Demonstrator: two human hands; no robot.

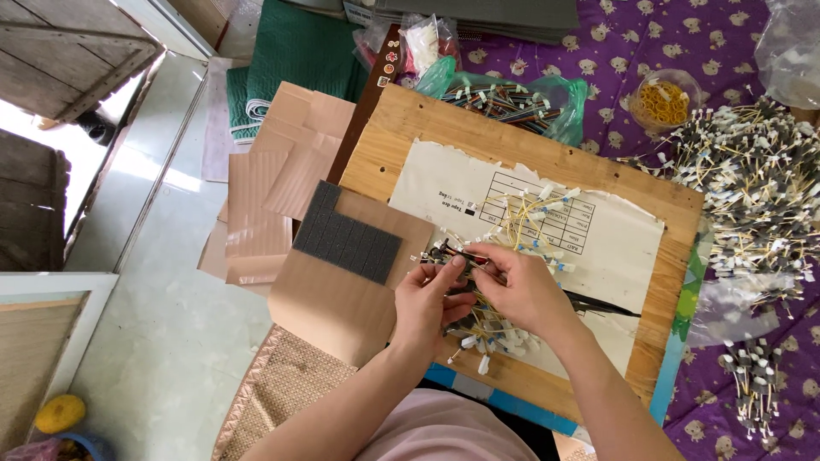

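Note:
Both my hands meet over a wooden board (401, 128) on my lap. My left hand (427, 303) and my right hand (521, 290) pinch the same small bundle of thin wires (440, 253) with dark ends and white connectors. Below my hands lies a loose heap of yellow wires with white plugs (495, 337). Another tangle of yellow wires (534, 218) rests on a torn white paper sheet (623, 248) stuck to the board.
A dark foam pad (346, 235) lies on brown cardboard (333, 299) at the board's left. A big pile of finished wire pieces (752, 196) covers the purple cloth at right. A green bag of coloured wires (512, 98) and a bowl of yellow rubber bands (664, 101) sit behind.

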